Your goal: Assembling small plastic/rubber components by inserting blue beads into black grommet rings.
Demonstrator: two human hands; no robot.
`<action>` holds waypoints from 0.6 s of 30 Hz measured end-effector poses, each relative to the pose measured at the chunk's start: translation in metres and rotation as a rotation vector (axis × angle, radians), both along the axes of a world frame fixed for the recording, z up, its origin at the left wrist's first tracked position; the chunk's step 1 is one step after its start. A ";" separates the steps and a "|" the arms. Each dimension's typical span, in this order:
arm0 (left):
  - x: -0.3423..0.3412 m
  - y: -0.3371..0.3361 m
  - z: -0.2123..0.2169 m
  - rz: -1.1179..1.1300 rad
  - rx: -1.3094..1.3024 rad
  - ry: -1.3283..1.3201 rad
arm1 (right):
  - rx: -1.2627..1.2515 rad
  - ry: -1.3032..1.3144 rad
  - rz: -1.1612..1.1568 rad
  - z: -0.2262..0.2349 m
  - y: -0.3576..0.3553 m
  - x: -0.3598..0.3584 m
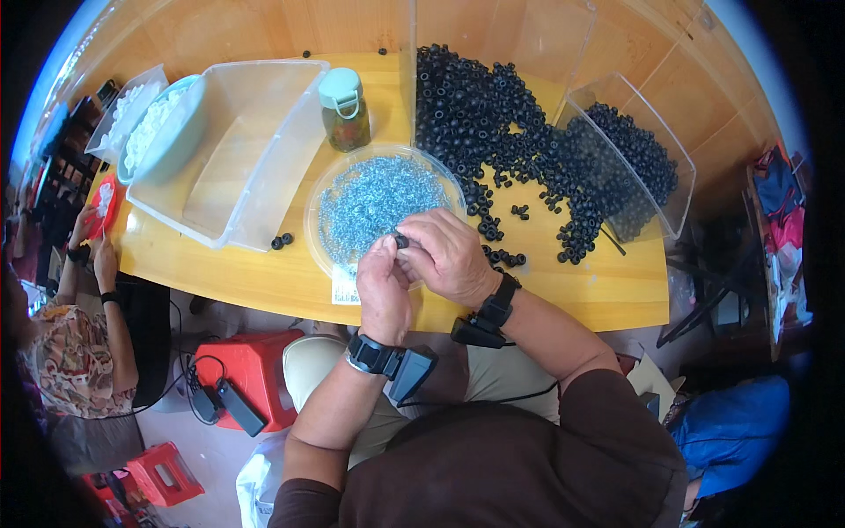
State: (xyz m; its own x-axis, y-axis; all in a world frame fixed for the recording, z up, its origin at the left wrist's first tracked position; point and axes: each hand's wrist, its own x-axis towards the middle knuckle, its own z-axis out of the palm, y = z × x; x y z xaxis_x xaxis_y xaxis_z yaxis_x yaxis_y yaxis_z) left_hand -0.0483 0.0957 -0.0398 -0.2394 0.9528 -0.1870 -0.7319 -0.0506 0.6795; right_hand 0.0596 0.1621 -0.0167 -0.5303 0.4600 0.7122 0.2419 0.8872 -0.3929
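Observation:
My left hand (385, 286) and my right hand (447, 257) meet over the near side of a round clear tray (310, 214). Their fingertips are pinched together around one small black ring-shaped part (401, 241). Whether a second small piece is between the fingers cannot be seen. Inside the tray lies a heap of tiny translucent blue pieces (374, 198). To the right, a large pile of similar black parts (475, 106) spreads over the yellow table (616, 304), with several loose ones near my right hand.
A clear bin (691, 163) at the right tips toward the table, holding more black parts. Left stand a clear plastic box (231, 172), a green-lidded bottle (343, 114) and a pale bowl (180, 150) of white pieces. Another person's hands (92, 231) hold a red dish (104, 204) far left.

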 end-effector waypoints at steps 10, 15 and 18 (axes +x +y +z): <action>-0.004 0.005 -0.005 -0.076 0.029 0.117 | 0.009 0.032 -0.023 0.002 -0.001 0.005; -0.009 0.006 -0.004 -0.132 0.040 0.227 | 0.127 0.101 -0.225 0.032 0.017 0.034; -0.012 0.007 -0.003 -0.116 0.035 0.233 | 0.284 0.172 -0.557 0.082 0.039 0.083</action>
State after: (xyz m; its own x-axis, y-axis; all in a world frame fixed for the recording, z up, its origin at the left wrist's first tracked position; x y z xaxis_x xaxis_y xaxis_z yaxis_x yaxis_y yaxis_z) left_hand -0.0607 0.1027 -0.0425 -0.1605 0.9813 -0.1065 -0.5582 -0.0013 0.8297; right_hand 0.1431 0.2015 0.0650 -0.1340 0.4140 0.9003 0.6503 0.7223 -0.2354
